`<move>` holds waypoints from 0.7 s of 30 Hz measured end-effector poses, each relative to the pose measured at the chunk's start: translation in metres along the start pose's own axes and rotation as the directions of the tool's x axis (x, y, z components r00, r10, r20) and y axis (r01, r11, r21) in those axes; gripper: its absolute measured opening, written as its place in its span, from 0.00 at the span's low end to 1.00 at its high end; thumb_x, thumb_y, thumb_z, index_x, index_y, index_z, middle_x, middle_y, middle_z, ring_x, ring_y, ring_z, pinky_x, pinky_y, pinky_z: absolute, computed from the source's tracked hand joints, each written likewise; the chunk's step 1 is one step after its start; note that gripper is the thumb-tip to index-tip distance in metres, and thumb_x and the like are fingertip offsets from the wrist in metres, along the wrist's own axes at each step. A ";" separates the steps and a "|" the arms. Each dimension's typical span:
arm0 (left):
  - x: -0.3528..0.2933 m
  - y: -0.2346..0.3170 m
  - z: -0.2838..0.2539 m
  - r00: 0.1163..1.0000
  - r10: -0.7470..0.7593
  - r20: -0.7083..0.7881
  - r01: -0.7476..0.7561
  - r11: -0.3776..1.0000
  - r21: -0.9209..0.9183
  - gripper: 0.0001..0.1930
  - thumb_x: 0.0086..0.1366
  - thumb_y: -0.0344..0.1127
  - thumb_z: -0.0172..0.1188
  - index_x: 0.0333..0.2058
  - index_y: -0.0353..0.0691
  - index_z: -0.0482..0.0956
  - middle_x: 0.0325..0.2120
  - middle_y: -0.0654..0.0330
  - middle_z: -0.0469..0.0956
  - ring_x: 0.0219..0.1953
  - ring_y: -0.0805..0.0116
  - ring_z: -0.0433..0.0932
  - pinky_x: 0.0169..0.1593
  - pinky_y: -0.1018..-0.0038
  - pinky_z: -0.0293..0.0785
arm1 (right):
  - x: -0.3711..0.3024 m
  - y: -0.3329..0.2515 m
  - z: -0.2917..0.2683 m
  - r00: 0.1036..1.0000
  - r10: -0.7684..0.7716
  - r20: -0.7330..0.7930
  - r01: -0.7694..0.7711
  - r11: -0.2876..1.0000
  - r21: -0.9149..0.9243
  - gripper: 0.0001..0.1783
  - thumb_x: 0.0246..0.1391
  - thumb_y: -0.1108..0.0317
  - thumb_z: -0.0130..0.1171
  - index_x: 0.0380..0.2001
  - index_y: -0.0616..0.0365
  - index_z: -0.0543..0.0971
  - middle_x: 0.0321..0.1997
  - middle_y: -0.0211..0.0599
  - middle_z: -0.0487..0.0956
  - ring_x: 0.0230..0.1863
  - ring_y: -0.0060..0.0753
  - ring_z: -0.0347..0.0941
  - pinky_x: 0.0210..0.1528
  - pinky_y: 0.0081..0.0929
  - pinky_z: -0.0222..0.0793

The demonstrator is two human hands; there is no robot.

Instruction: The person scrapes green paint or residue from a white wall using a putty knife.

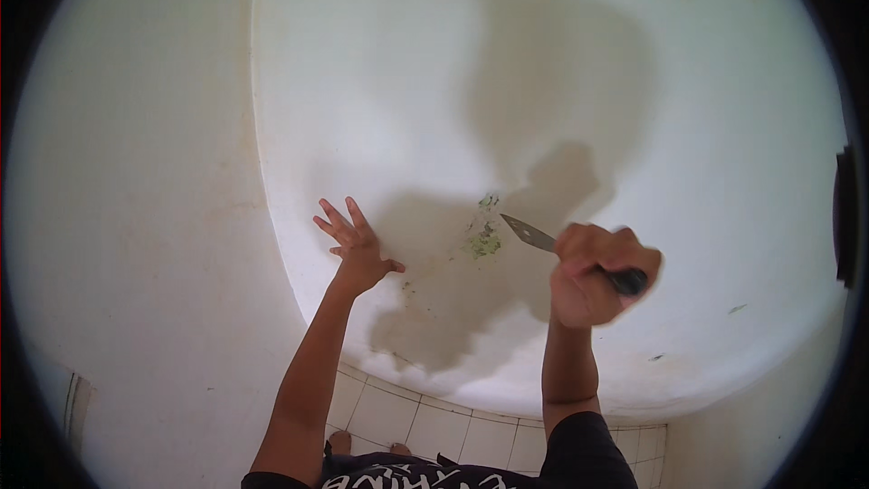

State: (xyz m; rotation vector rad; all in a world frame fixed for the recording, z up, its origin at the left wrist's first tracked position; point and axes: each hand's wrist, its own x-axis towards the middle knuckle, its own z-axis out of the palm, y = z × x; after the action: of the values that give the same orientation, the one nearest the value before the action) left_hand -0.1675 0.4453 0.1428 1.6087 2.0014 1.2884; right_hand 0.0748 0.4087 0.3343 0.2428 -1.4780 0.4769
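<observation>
The scraper (530,233) is gripped in the right hand (593,281), left hand (357,252) splayed wide; patch (484,243) scraping seems under way, contact required next

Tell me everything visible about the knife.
The knife has a grey, metallic-looking blade tapering to a point, a pale mark near the tip, and a black handle. The right hand's grip hides part of it. It points left, slightly up, beside the wall's chipped green patch; wall contact is unclear.

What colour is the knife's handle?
The handle is black; the head view shows it best.
</observation>
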 end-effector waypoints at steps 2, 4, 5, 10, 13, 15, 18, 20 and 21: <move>0.002 -0.001 -0.001 1.000 0.009 0.001 -0.009 1.000 0.004 0.80 0.34 0.45 0.82 0.64 0.40 0.15 0.59 0.35 0.02 0.58 0.22 0.04 0.48 0.21 0.52 | 0.002 -0.003 0.002 0.997 -0.072 0.018 0.070 0.995 0.072 0.18 0.32 0.88 0.40 0.31 0.59 0.63 0.19 0.39 0.67 0.13 0.29 0.56 0.16 0.29 0.53; 0.002 0.000 0.000 1.000 0.005 0.005 -0.005 1.000 0.031 0.80 0.34 0.45 0.82 0.64 0.40 0.14 0.59 0.32 0.03 0.58 0.20 0.05 0.46 0.21 0.54 | -0.004 0.020 0.007 1.000 -0.003 -0.002 0.003 1.000 0.008 0.18 0.32 0.88 0.40 0.31 0.59 0.63 0.19 0.38 0.67 0.13 0.29 0.56 0.16 0.29 0.52; 0.000 0.001 0.004 1.000 0.009 0.018 -0.010 1.000 0.024 0.80 0.34 0.45 0.82 0.64 0.40 0.14 0.59 0.32 0.03 0.58 0.20 0.05 0.46 0.21 0.54 | -0.006 0.025 0.006 0.998 0.058 -0.022 -0.059 0.997 -0.055 0.18 0.32 0.88 0.40 0.31 0.58 0.62 0.20 0.38 0.67 0.13 0.28 0.56 0.16 0.28 0.52; -0.004 -0.003 0.003 0.998 0.046 -0.034 -0.044 0.997 0.071 0.80 0.34 0.44 0.82 0.64 0.40 0.15 0.59 0.29 0.05 0.58 0.16 0.08 0.44 0.23 0.59 | -0.004 0.009 0.004 0.999 -0.054 0.001 0.054 0.996 0.069 0.19 0.31 0.89 0.39 0.31 0.60 0.63 0.19 0.38 0.65 0.13 0.29 0.54 0.17 0.30 0.50; 0.002 0.001 0.000 1.000 0.012 -0.008 -0.012 1.000 0.028 0.80 0.34 0.43 0.82 0.64 0.40 0.14 0.59 0.31 0.04 0.59 0.19 0.06 0.47 0.21 0.55 | 0.005 0.020 0.003 0.995 0.094 -0.019 -0.093 0.994 0.050 0.11 0.47 0.87 0.48 0.30 0.60 0.65 0.18 0.39 0.66 0.16 0.31 0.63 0.18 0.30 0.57; -0.003 -0.001 0.001 1.000 0.010 -0.005 -0.010 1.000 0.029 0.80 0.35 0.43 0.82 0.64 0.40 0.14 0.59 0.31 0.04 0.59 0.19 0.06 0.47 0.21 0.54 | 0.002 0.009 0.006 0.998 -0.051 -0.048 0.058 0.985 0.164 0.10 0.49 0.86 0.51 0.31 0.61 0.65 0.21 0.38 0.66 0.17 0.31 0.64 0.19 0.31 0.58; 0.003 0.002 0.000 1.000 0.014 -0.013 -0.013 0.999 0.032 0.80 0.34 0.42 0.82 0.64 0.40 0.13 0.59 0.31 0.03 0.59 0.20 0.06 0.48 0.21 0.53 | -0.005 0.014 0.007 0.994 -0.083 -0.068 0.087 0.994 0.070 0.12 0.47 0.87 0.52 0.31 0.60 0.65 0.22 0.38 0.67 0.17 0.32 0.65 0.18 0.31 0.58; -0.001 0.002 0.001 1.000 0.021 -0.007 -0.021 0.999 0.033 0.80 0.34 0.42 0.82 0.64 0.41 0.13 0.59 0.31 0.04 0.59 0.20 0.06 0.48 0.21 0.54 | -0.001 0.018 0.010 0.994 0.051 -0.094 -0.042 0.994 0.102 0.13 0.45 0.88 0.53 0.31 0.60 0.65 0.21 0.38 0.67 0.17 0.32 0.65 0.17 0.30 0.57; -0.002 0.001 0.001 1.000 0.017 -0.016 -0.016 0.999 0.036 0.80 0.34 0.42 0.82 0.64 0.40 0.13 0.59 0.31 0.04 0.59 0.19 0.06 0.48 0.21 0.55 | -0.001 0.017 0.010 0.995 0.043 -0.094 -0.032 0.994 0.106 0.13 0.45 0.88 0.53 0.31 0.60 0.65 0.21 0.38 0.67 0.17 0.32 0.65 0.17 0.30 0.57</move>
State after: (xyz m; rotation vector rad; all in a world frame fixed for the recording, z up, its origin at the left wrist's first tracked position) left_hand -0.1651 0.4437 0.1422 1.6387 2.0361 1.2831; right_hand 0.0586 0.4193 0.3316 0.2714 -1.3672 0.5896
